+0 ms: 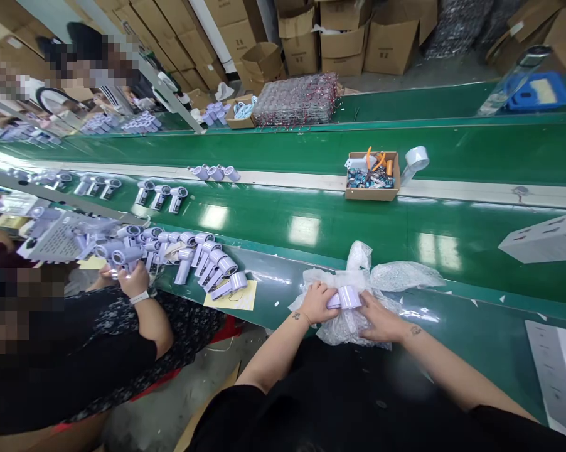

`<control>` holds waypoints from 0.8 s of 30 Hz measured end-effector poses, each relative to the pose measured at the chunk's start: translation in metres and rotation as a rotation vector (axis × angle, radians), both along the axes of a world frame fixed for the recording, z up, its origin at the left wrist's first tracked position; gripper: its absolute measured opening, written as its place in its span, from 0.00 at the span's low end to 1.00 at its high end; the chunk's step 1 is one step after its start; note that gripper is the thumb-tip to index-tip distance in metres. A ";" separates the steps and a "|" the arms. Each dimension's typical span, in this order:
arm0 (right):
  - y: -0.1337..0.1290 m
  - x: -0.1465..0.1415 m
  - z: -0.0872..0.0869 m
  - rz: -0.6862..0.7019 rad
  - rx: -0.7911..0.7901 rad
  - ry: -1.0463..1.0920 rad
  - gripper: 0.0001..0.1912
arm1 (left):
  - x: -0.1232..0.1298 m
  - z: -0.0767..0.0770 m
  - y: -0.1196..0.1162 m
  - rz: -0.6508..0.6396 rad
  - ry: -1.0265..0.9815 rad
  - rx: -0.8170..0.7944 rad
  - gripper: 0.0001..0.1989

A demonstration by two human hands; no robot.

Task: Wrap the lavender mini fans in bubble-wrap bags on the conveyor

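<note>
A lavender hair-dryer-shaped device (pixel 349 297) lies on crumpled bubble-wrap bags (pixel 330 333) at the near edge of the green bench, its handle toward me. My left hand (pixel 317 302) is closed on the left end of its barrel, fingers and thumb around it. On the other side, my right hand (pixel 381 319) curls against the wrap beside the handle, its fingertips at the barrel's right end. Part of the handle shows blurred through the plastic. Another bubble-wrap bag (pixel 405 276) lies just beyond my right hand.
Many similar lavender devices (pixel 212 263) crowd the bench to the left, where a co-worker's hands (pixel 135 279) hold one. A small carton (pixel 372 193) with orange-handled pliers stands across the belt. At right are a white box (pixel 546 238) and a white printed sheet (pixel 558 370).
</note>
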State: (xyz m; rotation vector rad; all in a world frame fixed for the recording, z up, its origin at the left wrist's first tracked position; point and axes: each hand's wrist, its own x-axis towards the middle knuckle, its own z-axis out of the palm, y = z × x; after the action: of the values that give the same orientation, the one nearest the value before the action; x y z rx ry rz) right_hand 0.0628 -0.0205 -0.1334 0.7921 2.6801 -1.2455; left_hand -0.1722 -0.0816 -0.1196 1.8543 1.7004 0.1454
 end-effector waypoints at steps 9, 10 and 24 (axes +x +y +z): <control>0.090 0.011 0.024 -0.816 0.022 0.104 0.30 | 0.020 0.021 0.006 -0.092 0.260 -0.013 0.28; 0.104 -0.004 0.018 -0.822 0.020 0.093 0.35 | 0.017 0.027 0.007 -0.086 0.245 -0.043 0.29; 0.086 -0.002 0.116 -0.750 -0.414 0.377 0.17 | 0.071 0.079 0.066 0.278 -0.433 0.319 0.37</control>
State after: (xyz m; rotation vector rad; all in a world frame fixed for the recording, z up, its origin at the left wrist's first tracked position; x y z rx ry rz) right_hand 0.0609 0.0653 -0.0178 1.7067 2.2522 -2.1993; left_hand -0.1014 -0.0160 -0.0402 1.6286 1.6773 0.9093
